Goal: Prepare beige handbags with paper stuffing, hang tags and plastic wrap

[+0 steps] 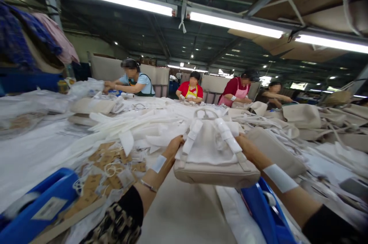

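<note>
A cream bag [215,173] with white-wrapped straps and a top handle is held up in front of me, its base toward me. My left hand [175,146] grips its left side, fingers partly hidden behind the bag. On the opposite side my right hand [244,146] has hold of the bag, with its fingers mostly behind it. White wrapping [207,140] covers the panel between the straps. Both wrists carry pale patches.
Brown tags [92,186] lie left of the bag. Blue tape dispensers [54,201] stand at the left and right front. White foam strips [126,121] spread behind. More cream bags [276,155] pile up at right. Several people work across the table.
</note>
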A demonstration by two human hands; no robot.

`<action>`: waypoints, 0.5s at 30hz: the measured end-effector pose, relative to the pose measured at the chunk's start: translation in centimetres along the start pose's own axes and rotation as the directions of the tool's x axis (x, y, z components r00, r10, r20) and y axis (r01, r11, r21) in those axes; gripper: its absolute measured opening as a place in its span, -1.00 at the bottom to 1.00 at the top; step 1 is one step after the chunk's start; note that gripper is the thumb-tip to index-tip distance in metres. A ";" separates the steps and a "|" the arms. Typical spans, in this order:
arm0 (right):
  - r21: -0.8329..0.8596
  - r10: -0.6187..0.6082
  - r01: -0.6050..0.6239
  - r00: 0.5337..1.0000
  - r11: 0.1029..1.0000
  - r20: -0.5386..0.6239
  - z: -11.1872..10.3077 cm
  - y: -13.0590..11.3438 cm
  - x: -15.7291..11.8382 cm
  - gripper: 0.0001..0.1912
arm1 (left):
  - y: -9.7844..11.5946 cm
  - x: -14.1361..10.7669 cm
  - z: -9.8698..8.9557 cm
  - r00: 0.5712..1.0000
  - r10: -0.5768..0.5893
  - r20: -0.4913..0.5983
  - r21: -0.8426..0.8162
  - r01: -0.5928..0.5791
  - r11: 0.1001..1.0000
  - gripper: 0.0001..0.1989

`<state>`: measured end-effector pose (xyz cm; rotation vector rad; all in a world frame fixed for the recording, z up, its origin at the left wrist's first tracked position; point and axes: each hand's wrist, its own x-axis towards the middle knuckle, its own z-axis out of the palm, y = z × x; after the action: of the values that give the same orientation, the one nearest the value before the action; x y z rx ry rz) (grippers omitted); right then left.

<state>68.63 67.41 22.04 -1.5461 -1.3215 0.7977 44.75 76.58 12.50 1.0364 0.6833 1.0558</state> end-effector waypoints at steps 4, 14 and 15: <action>0.132 -0.065 0.062 0.998 0.989 0.019 1.1 -2.5 -6.9 -0.62 | 3.9 -8.9 -0.3 0.990 0.135 0.041 -0.108 -0.130 0.986 -0.44; 0.235 0.074 -0.102 0.989 0.967 0.125 5.0 0.5 -24.0 -0.58 | 4.2 -31.4 -1.5 0.983 0.169 -0.077 -0.005 -0.170 0.985 -0.45; 0.257 0.109 -0.150 0.980 0.955 0.169 5.8 1.3 -25.2 -0.57 | 3.4 -32.9 -1.7 0.987 0.124 -0.107 -0.014 -0.126 0.992 -0.39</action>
<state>58.53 44.19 16.54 -1.3865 -1.1716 1.1493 29.91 47.01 14.45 1.0213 0.6986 1.2311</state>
